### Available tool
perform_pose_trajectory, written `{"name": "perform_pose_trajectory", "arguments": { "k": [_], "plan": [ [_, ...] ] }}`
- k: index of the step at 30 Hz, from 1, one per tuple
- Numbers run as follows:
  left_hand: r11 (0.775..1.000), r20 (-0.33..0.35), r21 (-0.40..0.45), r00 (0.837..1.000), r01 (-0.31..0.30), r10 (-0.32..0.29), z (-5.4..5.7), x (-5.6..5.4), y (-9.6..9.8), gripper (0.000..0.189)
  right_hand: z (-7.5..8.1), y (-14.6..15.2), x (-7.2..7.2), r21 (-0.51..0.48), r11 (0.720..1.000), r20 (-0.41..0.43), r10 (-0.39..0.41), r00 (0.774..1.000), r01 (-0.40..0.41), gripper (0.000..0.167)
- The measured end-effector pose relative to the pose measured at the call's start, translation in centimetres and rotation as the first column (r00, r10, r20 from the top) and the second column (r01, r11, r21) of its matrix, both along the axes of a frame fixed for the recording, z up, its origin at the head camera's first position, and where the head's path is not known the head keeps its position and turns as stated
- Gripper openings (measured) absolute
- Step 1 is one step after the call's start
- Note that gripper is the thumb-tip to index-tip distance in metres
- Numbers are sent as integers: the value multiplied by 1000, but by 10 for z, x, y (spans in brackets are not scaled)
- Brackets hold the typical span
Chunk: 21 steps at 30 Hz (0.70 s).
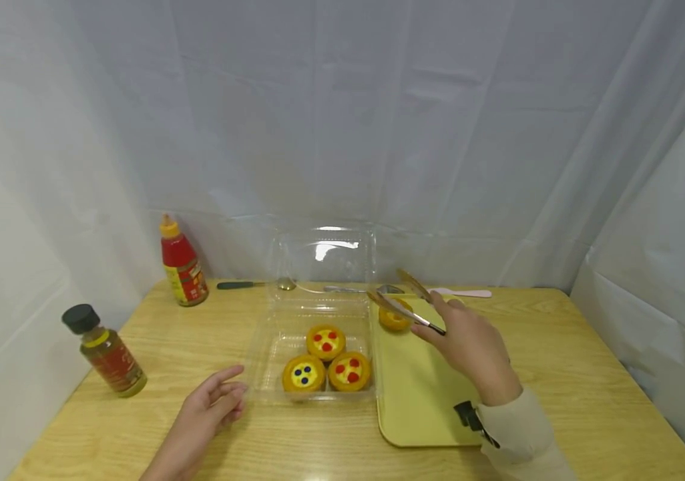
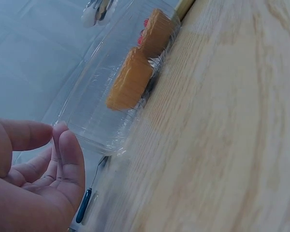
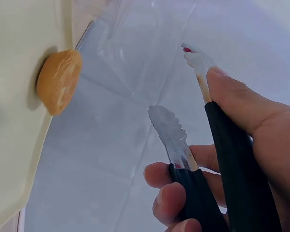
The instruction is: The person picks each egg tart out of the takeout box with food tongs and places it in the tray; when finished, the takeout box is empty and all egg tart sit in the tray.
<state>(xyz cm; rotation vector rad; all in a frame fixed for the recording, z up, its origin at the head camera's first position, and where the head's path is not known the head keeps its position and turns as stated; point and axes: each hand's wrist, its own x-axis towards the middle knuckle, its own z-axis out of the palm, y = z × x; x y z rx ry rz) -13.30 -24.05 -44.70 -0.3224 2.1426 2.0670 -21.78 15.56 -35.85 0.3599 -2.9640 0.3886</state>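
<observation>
My right hand (image 1: 469,337) grips tongs (image 3: 171,140) with black handles and scalloped metal ends. Their arms stand apart over the far end of the yellow tray (image 1: 420,394), where a toy egg tart (image 1: 394,319) sits. At the left front corner of an open clear plastic box (image 1: 270,354), my left hand (image 1: 207,404) pinches the rim between thumb and fingertips (image 2: 60,126). Inside the box lie two tarts with red dots, one at the back (image 1: 326,343) and one at front right (image 1: 350,372), plus a blue-dotted tart (image 1: 303,374).
A red sauce bottle (image 1: 184,267) stands at the back left, and a dark-capped bottle (image 1: 105,351) nearer the front left. Along the back edge lie a green-handled spoon (image 1: 246,285) and a pink-handled utensil (image 1: 469,293). The box's raised lid (image 1: 324,260) leans toward the curtain.
</observation>
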Motion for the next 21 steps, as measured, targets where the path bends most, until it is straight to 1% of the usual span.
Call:
{"name": "perform_pose_trajectory", "arguments": {
  "k": [3,5,15,21],
  "plan": [
    [1000,-1,-1,1000,-1,1,0,-1,0,46,2,-5,3,-6,1000,-36,20,999,-20,83],
    [1000,-1,-2,1000,0,0,-1,-1,0,47,2,-9,4,-7,1000,-41,27,999,-27,81],
    [1000,-12,12,1000,10,-10,1,0,0,50,-3,-32,11,-21,998,-4,64,998,-64,78],
    [1000,-12,17,1000,12,-12,0,0,0,51,-11,-42,14,0,994,-36,106,994,-107,73]
  ]
}}
